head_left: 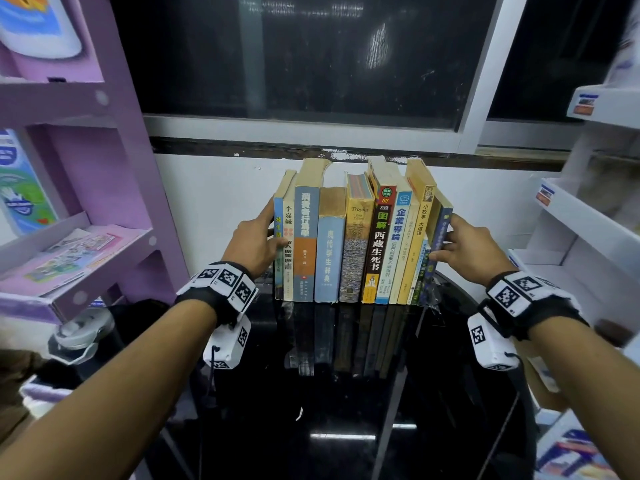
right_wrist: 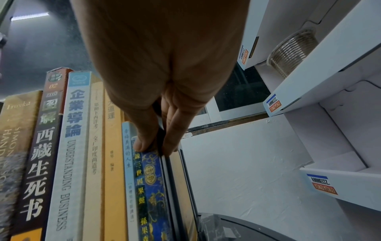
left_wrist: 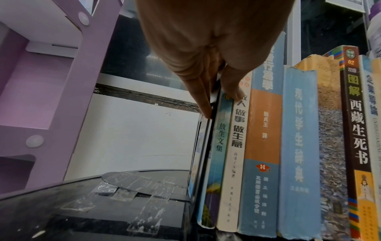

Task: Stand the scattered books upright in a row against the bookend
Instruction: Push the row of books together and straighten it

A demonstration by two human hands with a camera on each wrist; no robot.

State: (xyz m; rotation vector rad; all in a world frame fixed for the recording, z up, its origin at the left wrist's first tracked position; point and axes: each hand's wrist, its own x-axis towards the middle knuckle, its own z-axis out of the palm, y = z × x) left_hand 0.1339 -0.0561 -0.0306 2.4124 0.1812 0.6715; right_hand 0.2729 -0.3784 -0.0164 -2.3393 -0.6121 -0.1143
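Row of books [head_left: 360, 244] stands upright, spines facing near, on the black glossy counter [head_left: 346, 410], against the white wall under the window. Left hand [head_left: 254, 242] grips the left end: thumb on the near spines, fingers [left_wrist: 201, 91] straight along the outer face of a thin dark bookend [left_wrist: 208, 130] that sits flush against the leftmost blue book [left_wrist: 218, 146]. Right hand [head_left: 467, 247] grips the right end the same way: thumb on the dark blue patterned book [right_wrist: 150, 187], fingers flat on the dark panel [right_wrist: 177, 179] just outside it. Both hands squeeze inward. Purple shelf unit [head_left: 86, 168] far left, white cardboard shelves [head_left: 588, 220] right.
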